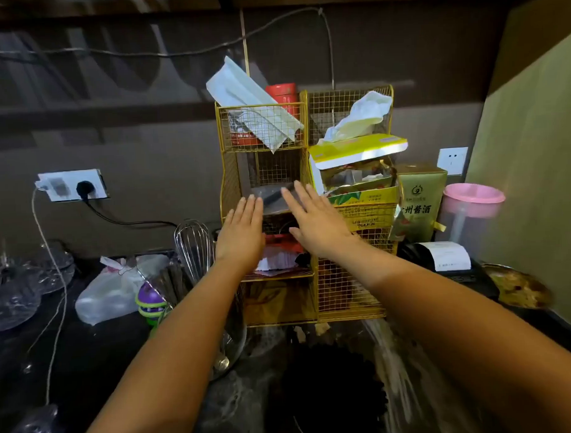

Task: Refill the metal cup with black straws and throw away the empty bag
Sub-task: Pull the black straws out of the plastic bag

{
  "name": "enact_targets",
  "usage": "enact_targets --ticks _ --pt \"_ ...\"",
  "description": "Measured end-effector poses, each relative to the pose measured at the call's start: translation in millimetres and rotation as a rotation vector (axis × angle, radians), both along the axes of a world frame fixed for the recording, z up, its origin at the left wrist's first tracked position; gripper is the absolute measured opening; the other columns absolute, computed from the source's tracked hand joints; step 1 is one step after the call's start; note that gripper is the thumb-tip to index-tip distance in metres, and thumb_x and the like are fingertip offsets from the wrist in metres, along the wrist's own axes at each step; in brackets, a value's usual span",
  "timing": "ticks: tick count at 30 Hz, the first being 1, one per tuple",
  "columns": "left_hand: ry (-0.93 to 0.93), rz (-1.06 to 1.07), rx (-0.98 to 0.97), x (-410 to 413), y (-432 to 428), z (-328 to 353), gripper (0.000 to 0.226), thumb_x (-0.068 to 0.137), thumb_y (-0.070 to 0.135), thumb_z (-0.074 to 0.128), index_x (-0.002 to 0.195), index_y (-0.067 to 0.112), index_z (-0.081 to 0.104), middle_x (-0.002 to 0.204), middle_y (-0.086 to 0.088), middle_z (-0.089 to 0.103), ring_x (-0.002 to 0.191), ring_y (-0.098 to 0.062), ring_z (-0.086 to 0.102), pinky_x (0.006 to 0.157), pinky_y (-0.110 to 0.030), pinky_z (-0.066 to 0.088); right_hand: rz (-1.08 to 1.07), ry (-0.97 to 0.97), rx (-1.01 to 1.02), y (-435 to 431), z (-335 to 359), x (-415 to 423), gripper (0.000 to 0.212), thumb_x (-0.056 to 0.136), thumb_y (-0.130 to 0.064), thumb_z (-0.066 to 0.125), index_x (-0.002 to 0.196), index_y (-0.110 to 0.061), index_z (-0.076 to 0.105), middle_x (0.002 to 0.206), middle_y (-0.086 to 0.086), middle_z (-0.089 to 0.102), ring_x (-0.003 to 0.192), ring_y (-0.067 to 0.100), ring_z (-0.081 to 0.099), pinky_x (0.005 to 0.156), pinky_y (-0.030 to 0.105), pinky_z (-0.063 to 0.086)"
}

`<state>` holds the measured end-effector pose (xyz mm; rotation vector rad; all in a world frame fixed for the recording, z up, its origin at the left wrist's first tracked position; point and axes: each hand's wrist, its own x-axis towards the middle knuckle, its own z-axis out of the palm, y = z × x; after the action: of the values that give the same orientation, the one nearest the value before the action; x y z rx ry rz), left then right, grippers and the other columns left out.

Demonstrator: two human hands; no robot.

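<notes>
A clear plastic bag with black straws (272, 194) lies in the middle-left compartment of a gold wire rack (307, 125). My left hand (242, 232) and my right hand (316, 223) are stretched out flat in front of that compartment, fingers apart, holding nothing. The right fingertips reach the bag's right end; whether they touch it I cannot tell. A dark round container (332, 399) sits blurred at the bottom centre, and I cannot tell if it is the metal cup.
The rack also holds a white packet (241, 91), a red tin (281, 91) and a yellow tissue box (356, 147). Around it are a whisk (194, 248), a white plastic bag (109, 293), a green box (419, 202), a pink-lidded pitcher (471, 209) and a receipt printer (447, 256).
</notes>
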<state>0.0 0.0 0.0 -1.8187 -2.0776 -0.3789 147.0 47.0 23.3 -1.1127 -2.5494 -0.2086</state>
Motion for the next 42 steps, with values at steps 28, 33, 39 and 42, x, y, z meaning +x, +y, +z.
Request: enact_targets --ticks 28,33,39,42 --pt "0.079 -0.1 0.39 6 -67 120 0.017 0.076 -0.009 0.05 0.09 -0.004 0.059 0.091 -0.024 0.063 0.086 -0.039 0.058 0.068 -0.044 0.044 0.126 0.121 0.263 -58 92 7 0.024 0.08 0.006 0.046 0.101 -0.001 0.052 0.1 0.02 0.061 0.092 0.036 0.057 0.061 0.035 0.032" --pt "0.108 -0.134 0.467 9 -113 121 0.017 0.073 -0.011 0.046 0.085 -0.008 0.058 0.087 -0.029 0.062 0.084 -0.044 0.054 0.073 -0.049 0.043 0.214 0.25 0.192 -93 94 7 0.026 0.078 0.011 0.045 0.098 0.0 0.057 0.09 0.023 0.065 0.085 0.038 0.06 0.067 0.043 0.05" --pt "0.079 -0.127 0.355 -3 -173 71 0.022 0.073 0.005 0.036 0.071 -0.005 0.056 0.073 -0.027 0.06 0.071 -0.042 0.055 0.067 -0.047 0.044 0.354 0.274 -0.042 -145 48 6 0.022 0.081 0.004 0.048 0.094 -0.005 0.063 0.088 0.022 0.069 0.085 0.038 0.062 0.072 0.047 0.053" --pt "0.058 -0.197 0.217 -3 -201 41 0.032 0.069 0.017 0.03 0.063 -0.001 0.056 0.062 -0.023 0.06 0.061 -0.038 0.058 0.059 -0.042 0.048 0.373 0.223 -0.225 -173 21 6 0.017 0.082 -0.006 0.05 0.09 -0.01 0.065 0.09 0.018 0.069 0.088 0.035 0.062 0.076 0.045 0.052"
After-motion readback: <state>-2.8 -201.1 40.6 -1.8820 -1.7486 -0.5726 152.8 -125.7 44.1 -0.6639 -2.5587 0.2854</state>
